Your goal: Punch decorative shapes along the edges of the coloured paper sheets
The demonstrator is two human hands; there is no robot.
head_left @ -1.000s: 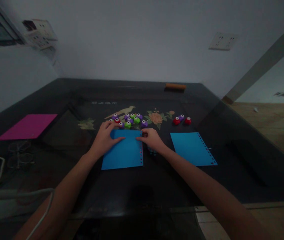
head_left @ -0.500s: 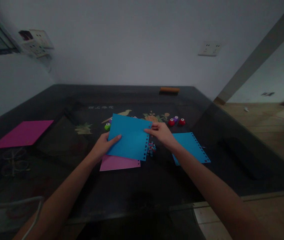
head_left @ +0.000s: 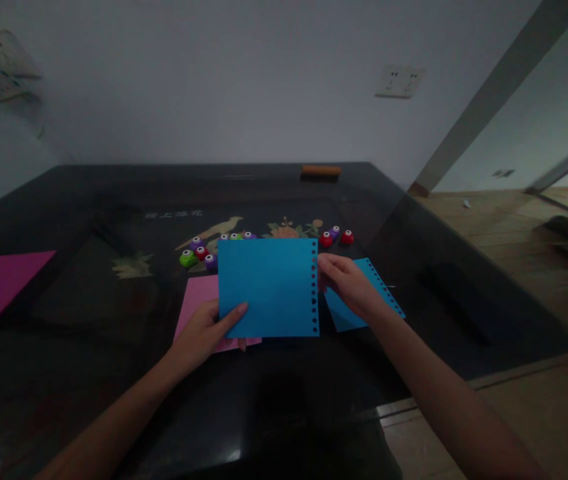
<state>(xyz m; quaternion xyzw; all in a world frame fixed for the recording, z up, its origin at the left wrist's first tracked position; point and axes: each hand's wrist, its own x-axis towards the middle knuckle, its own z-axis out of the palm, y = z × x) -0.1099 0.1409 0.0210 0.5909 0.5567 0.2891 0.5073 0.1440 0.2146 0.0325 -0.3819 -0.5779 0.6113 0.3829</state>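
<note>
A blue paper sheet (head_left: 274,283), with a row of punched holes down its right side, is raised over the table. My left hand (head_left: 211,328) grips its lower left part, thumb in front and fingers behind. At the sheet's right edge is my right hand (head_left: 347,280), its fingers curled together. Whether they pinch the edge or something small cannot be made out. Beneath the left hand lies a pink paper sheet (head_left: 197,293), partly covered. A second blue punched sheet (head_left: 347,313) rests on the table behind my right hand.
Several colourful toy pieces with eyes (head_left: 201,253) stand beyond the held sheet. Red and purple ones (head_left: 347,237) stand farther right. A magenta sheet (head_left: 4,280) lies at the left, and a brown cylinder (head_left: 321,171) near the back edge of the dark table (head_left: 129,373).
The blue sheet has turned more level and squarely toward me, and now hides the small blue-and-red cluster. My right thumb has left the sheet's front. The camera view has shifted right.
</note>
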